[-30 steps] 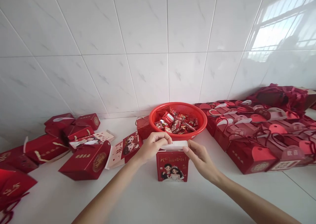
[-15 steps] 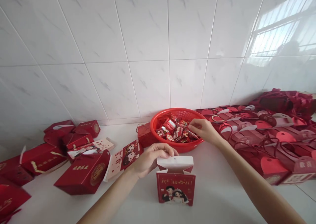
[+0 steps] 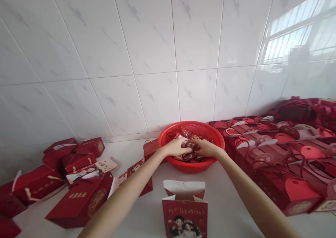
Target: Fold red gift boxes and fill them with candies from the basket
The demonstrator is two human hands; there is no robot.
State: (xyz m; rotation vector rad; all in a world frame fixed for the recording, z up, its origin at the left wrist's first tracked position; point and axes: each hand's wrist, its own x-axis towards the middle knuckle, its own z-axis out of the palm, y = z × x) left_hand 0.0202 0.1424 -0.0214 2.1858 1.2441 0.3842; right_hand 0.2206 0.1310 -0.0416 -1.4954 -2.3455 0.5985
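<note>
Both arms are bare and stretch forward from the near edge, converging toward the middle of the scene. The left forearm slants from near left to far right; the right forearm slants from near right to far left. The left hand and right hand sit side by side, close together, at about the same height, fingers pointing inward. On each, the fingers are bent, and the left thumb extends rightward. Some fingertips are hard to make out.
</note>
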